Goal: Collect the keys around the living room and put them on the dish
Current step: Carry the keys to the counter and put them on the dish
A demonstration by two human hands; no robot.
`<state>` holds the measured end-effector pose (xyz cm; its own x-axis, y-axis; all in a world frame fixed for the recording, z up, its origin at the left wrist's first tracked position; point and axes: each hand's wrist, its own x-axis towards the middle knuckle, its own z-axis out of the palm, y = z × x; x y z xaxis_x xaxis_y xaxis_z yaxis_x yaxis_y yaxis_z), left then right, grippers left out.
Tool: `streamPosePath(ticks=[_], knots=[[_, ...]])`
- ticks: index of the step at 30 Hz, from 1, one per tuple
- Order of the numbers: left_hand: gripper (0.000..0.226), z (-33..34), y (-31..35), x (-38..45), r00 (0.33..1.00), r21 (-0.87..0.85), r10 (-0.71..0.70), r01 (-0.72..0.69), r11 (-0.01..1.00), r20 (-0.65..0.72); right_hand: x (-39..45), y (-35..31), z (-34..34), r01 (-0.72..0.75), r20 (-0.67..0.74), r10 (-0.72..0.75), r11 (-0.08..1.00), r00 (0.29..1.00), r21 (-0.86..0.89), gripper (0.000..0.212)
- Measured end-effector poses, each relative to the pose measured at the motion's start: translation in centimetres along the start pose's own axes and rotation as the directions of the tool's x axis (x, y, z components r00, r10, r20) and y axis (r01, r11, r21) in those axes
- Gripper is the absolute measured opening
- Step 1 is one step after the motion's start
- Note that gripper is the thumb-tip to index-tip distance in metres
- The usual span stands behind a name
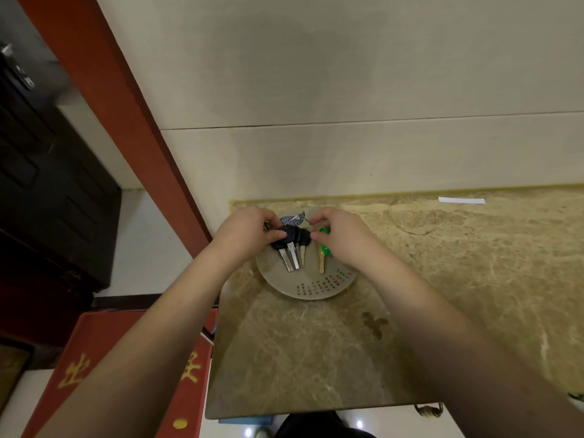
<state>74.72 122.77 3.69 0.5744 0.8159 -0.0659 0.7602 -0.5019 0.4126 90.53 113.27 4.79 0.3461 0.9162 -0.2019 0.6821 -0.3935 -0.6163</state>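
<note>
Head view. Step in hand, by my judgement: the placing step — keys are being set down and arranged on the dish (316, 290), a round pale plate with small dark script along its near rim and a blue motif at its far edge. It stands on the marble-patterned countertop (316, 349), near the back left corner.

The left hand (243, 233) has its fingers curled and pressed onto the black-headed key bunch (290, 245): three silver blades fan toward the viewer from dark plastic heads, with a thin wire ring rising behind them. The blades lie over the dish; whether the bunch rests fully or is partly lifted cannot be told.

The right hand (339, 235) pinches with its fingertips at the ring end of the bunch, just beside the green-headed key (323, 257). This key has a brass-coloured blade and lies on the dish, apart from the silver blades. Whether the hand also touches the green head cannot be told.

Next move, as judged — both hands let go and withdraw without dragging the ring or nudging the plate. Any keys remaining elsewhere in the room are not visible.

A white paper strip (461, 200) lies at the countertop's far edge, well apart.
</note>
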Motion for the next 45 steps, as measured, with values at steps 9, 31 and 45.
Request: streamPosePath(ticks=[9, 31, 45], knots=[[0.018, -0.7, 0.0, 0.1, 1.000, 0.016, 0.013, -0.013, 1.000, 0.008, 0.4, 0.9, 0.4, 0.079, -0.094, -0.080, 0.997, 0.992, -0.021, 0.031], [0.043, 0.9, 7.4, -1.6, 0.959, -0.372, 0.262, -0.282, 0.884, -0.105, -1.9, 2.6, -0.3, 0.075, -0.010, -0.120, 0.555, 0.993, 0.829, 0.016], [0.069, 3.3, 6.4, -2.0, 0.951, -0.370, 0.299, -0.307, 0.877, -0.080, -1.8, 4.9, -1.9, 0.211, -0.232, -0.068, 0.707, 0.970, 0.675, 0.010]])
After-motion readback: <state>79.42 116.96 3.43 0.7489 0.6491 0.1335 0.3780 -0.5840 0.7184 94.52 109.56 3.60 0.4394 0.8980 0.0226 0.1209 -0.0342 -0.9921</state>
